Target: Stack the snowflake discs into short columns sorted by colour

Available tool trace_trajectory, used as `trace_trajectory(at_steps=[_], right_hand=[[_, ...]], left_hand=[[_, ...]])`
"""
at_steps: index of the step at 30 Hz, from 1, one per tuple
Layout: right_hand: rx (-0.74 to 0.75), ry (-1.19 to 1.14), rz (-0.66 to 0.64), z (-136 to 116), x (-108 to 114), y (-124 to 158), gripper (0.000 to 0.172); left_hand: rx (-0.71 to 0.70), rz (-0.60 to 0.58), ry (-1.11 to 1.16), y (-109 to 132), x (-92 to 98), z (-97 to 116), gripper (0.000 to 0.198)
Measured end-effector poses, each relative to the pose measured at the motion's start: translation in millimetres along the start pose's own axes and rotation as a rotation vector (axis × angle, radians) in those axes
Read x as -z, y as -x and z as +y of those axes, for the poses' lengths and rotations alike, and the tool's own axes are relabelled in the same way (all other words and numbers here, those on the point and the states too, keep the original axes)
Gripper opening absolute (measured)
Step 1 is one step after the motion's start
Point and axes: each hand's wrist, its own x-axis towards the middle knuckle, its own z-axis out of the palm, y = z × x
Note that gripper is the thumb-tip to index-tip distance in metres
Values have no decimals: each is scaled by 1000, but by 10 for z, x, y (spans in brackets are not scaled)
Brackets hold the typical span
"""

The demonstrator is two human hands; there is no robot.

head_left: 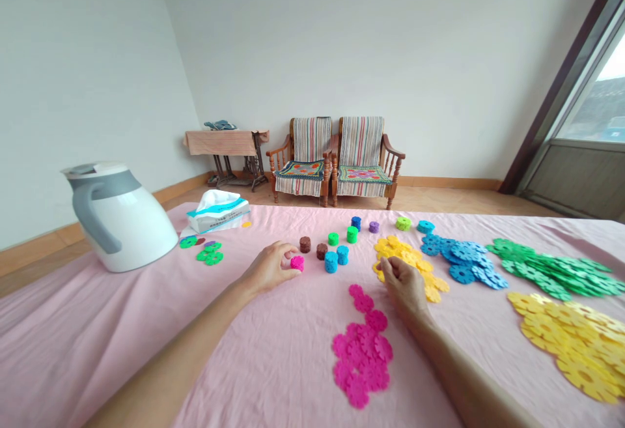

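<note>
the left hand [271, 268] is resting on the pink cloth [146, 324], its thumb and fingertips pinching a short pink stack [297, 262] of flower-shaped discs that is standing on the cloth. just beyond those fingertips, finished little stacks are standing in a loose row: brown stacks [305, 244], blue stacks [331, 262], green stacks [352, 234], and a few more farther off.

the right hand [405, 285] is lying with its fingers curled inward, their tips touching the near edge of a small yellow pile [415, 262]; whether they are gripping a disc i cannot tell.

judging by how things are lying, the stacking looks barely begun. a loose pink pile [364, 356] is spreading just behind the right fingers, toward the wrist, and a blue pile [463, 262], a green pile [547, 271] and a large yellow pile [576, 343] are lying to their outer side, all loose. a white kettle [117, 216] is sitting well out from the left fingers.
</note>
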Motion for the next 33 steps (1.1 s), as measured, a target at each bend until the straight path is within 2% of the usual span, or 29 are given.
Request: trace_trajectory(at_steps=[5, 12, 27, 33], right_hand=[[-3, -10, -4, -8, -3, -3, 44], [-5, -11, -5, -17, 8, 8, 42], [8, 0, -19, 19, -4, -4, 43], [5, 7, -26, 23, -10, -1, 44]], left_hand=[[5, 30, -3, 20, -25, 34, 37], [-94, 14, -57, 66, -74, 147, 46], [-90, 33, -83, 52, -179, 136, 32], [-79, 50, -76, 54, -197, 131, 33]])
